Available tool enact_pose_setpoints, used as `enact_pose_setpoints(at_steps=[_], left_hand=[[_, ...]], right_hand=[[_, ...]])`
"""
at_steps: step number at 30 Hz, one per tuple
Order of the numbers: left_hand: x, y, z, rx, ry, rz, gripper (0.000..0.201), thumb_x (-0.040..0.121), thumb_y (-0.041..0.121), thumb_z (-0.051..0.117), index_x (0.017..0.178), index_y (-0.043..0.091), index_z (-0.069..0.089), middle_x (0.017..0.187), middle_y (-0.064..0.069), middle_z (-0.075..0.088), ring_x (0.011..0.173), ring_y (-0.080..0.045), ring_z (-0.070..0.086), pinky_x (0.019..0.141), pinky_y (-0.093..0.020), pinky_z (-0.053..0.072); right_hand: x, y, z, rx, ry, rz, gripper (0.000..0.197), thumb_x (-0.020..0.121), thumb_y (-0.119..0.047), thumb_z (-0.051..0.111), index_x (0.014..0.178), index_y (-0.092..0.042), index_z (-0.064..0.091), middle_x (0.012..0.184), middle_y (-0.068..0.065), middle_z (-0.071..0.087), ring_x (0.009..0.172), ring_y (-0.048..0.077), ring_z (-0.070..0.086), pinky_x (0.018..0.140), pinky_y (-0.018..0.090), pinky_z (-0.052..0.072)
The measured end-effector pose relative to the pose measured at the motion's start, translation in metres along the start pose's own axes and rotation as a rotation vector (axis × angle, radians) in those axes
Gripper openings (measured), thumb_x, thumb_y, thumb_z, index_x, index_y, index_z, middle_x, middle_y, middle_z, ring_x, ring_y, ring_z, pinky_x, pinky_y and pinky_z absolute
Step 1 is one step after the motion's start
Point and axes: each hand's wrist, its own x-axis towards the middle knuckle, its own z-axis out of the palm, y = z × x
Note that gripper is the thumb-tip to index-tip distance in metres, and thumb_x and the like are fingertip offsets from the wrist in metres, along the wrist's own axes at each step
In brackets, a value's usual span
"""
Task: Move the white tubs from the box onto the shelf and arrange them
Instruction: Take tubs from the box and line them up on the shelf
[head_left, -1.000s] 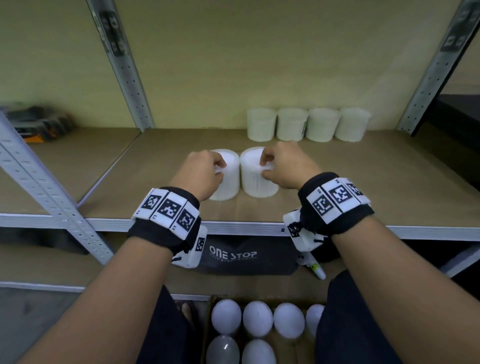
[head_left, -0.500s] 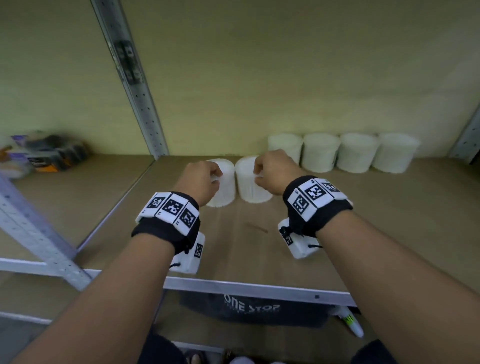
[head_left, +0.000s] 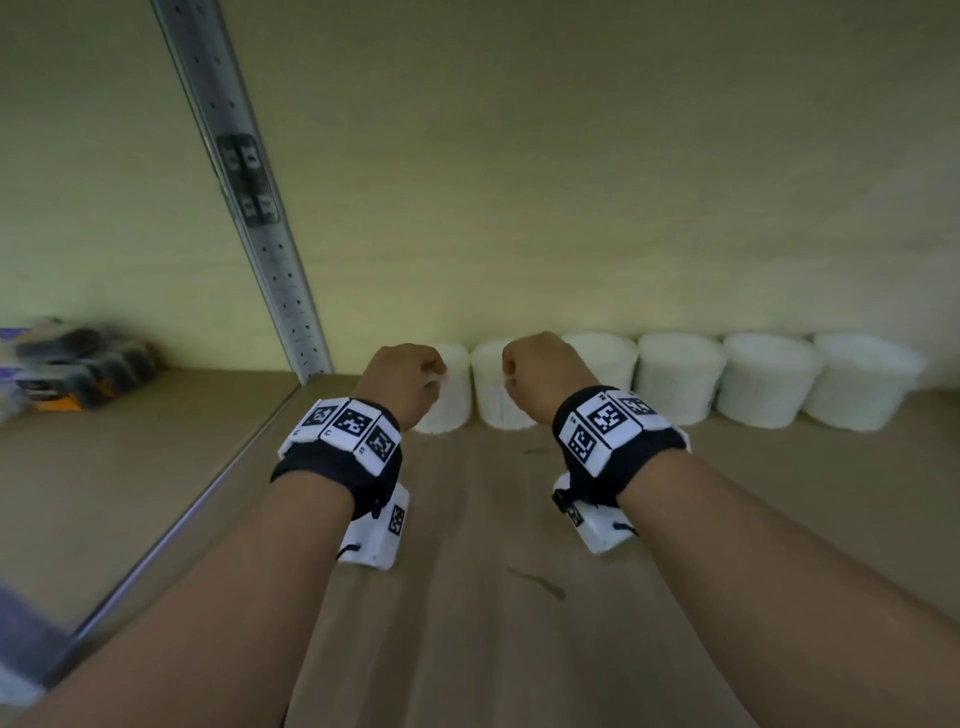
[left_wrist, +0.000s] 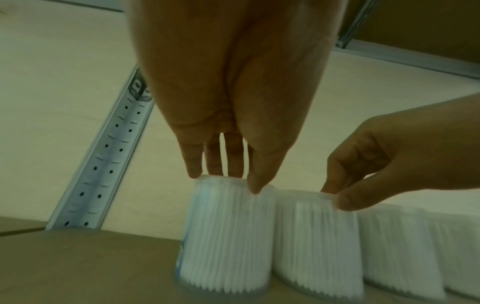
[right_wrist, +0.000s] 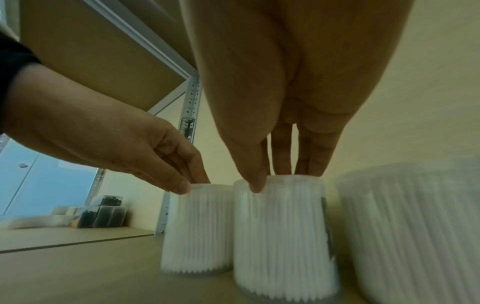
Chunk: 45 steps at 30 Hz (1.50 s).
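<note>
Our left hand (head_left: 402, 382) pinches one tub (left_wrist: 226, 236) by its top, our right hand (head_left: 540, 374) its neighbour (right_wrist: 283, 236); both tubs hold white sticks.

Matt board, perforated metal, ribbed white plastic

The shelf (head_left: 467, 597) is matt brown board, lightly scuffed, edged in dull grey metal; the upright post (head_left: 249, 208) is punched, satin-finish metal; the white tubs (head_left: 769, 379) look like translucent plastic, finely ribbed down their sides.

white ribbed tubs (head_left: 675, 376), brown shelf (head_left: 493, 623), checkered black-white wristbands (head_left: 608, 421)
</note>
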Motion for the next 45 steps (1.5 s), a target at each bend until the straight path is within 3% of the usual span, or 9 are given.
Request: enact_pose_setpoints(at_steps=[4, 9, 16, 21, 24, 26, 31, 35, 45], left_hand=[[0.016, -0.002, 0.002, -0.021, -0.004, 0.03, 0.03, 0.094, 0.012, 0.052, 0.121, 0.01, 0.064, 0.131, -0.007, 0.059, 0.12, -0.025, 0.054, 0.097, -0.026, 0.039], [0.028, -0.008, 0.009, -0.105, 0.036, 0.033, 0.028, 0.093, 0.014, 0.054, 0.119, 0.014, 0.066, 0.131, -0.003, 0.06, 0.122, -0.022, 0.054, 0.088, -0.013, 0.03], [0.03, -0.017, 0.013, -0.13, 0.03, 0.056, 0.029, 0.094, 0.017, 0.055, 0.122, 0.017, 0.064, 0.135, 0.0, 0.058, 0.125, -0.02, 0.052, 0.092, -0.013, 0.029], [0.029, -0.019, 0.005, -0.043, -0.069, 0.1, 0.038, 0.094, 0.016, 0.055, 0.132, 0.018, 0.054, 0.142, -0.002, 0.051, 0.129, -0.02, 0.047, 0.1, -0.02, 0.032], [0.024, -0.017, -0.007, -0.006, -0.164, 0.114, 0.053, 0.094, 0.021, 0.055, 0.145, 0.018, 0.038, 0.154, -0.003, 0.034, 0.141, -0.02, 0.033, 0.111, -0.025, 0.025], [0.016, -0.012, -0.013, -0.062, -0.113, 0.125, 0.055, 0.094, 0.022, 0.056, 0.145, 0.015, 0.036, 0.155, -0.005, 0.03, 0.142, -0.018, 0.029, 0.112, -0.023, 0.021], [-0.026, 0.021, -0.021, -0.141, -0.075, 0.155, 0.051, 0.092, 0.023, 0.059, 0.141, 0.016, 0.043, 0.143, -0.004, 0.045, 0.13, -0.02, 0.043, 0.105, -0.023, 0.031], [-0.072, 0.048, -0.025, -0.139, -0.108, 0.157, 0.046, 0.09, 0.026, 0.059, 0.134, 0.016, 0.05, 0.132, -0.005, 0.051, 0.12, -0.019, 0.05, 0.101, -0.026, 0.039], [-0.208, 0.093, -0.043, -0.127, -0.136, 0.217, 0.044, 0.089, 0.034, 0.059, 0.129, 0.019, 0.053, 0.13, 0.0, 0.053, 0.119, -0.016, 0.05, 0.098, -0.027, 0.04]], right_hand=[[0.014, 0.007, 0.008, -0.014, 0.009, 0.006, 0.023, 0.092, -0.001, 0.047, 0.102, -0.001, 0.067, 0.105, 0.015, 0.065, 0.101, 0.028, 0.058, 0.081, 0.034, 0.049], [0.021, 0.012, 0.011, -0.033, 0.027, 0.007, 0.023, 0.091, -0.002, 0.044, 0.1, -0.002, 0.065, 0.104, 0.015, 0.063, 0.102, 0.029, 0.054, 0.082, 0.036, 0.047], [0.02, 0.013, 0.009, -0.055, -0.012, 0.01, 0.021, 0.092, -0.005, 0.046, 0.106, -0.002, 0.062, 0.109, 0.015, 0.061, 0.107, 0.029, 0.052, 0.078, 0.032, 0.041], [0.015, 0.012, 0.0, -0.055, -0.112, 0.027, 0.029, 0.094, -0.01, 0.048, 0.121, -0.003, 0.057, 0.125, 0.015, 0.056, 0.117, 0.028, 0.049, 0.095, 0.036, 0.045], [0.002, 0.017, -0.011, -0.024, -0.185, 0.012, 0.055, 0.096, -0.029, 0.051, 0.145, -0.011, 0.037, 0.148, 0.01, 0.041, 0.135, 0.025, 0.039, 0.11, 0.036, 0.036], [-0.013, 0.02, -0.022, 0.004, -0.17, 0.03, 0.062, 0.095, -0.034, 0.051, 0.15, -0.015, 0.03, 0.152, 0.006, 0.036, 0.138, 0.023, 0.035, 0.114, 0.035, 0.032], [-0.067, 0.02, -0.05, 0.023, -0.097, 0.058, 0.05, 0.092, -0.034, 0.054, 0.137, -0.015, 0.047, 0.132, 0.007, 0.054, 0.123, 0.026, 0.051, 0.1, 0.037, 0.045], [-0.126, 0.007, -0.07, 0.033, -0.115, 0.087, 0.053, 0.091, -0.032, 0.053, 0.141, -0.016, 0.042, 0.137, 0.007, 0.05, 0.125, 0.024, 0.048, 0.102, 0.036, 0.044], [-0.254, -0.025, -0.087, 0.068, -0.127, 0.166, 0.05, 0.089, -0.036, 0.056, 0.135, -0.02, 0.049, 0.137, 0.003, 0.052, 0.126, 0.02, 0.049, 0.104, 0.035, 0.044]])
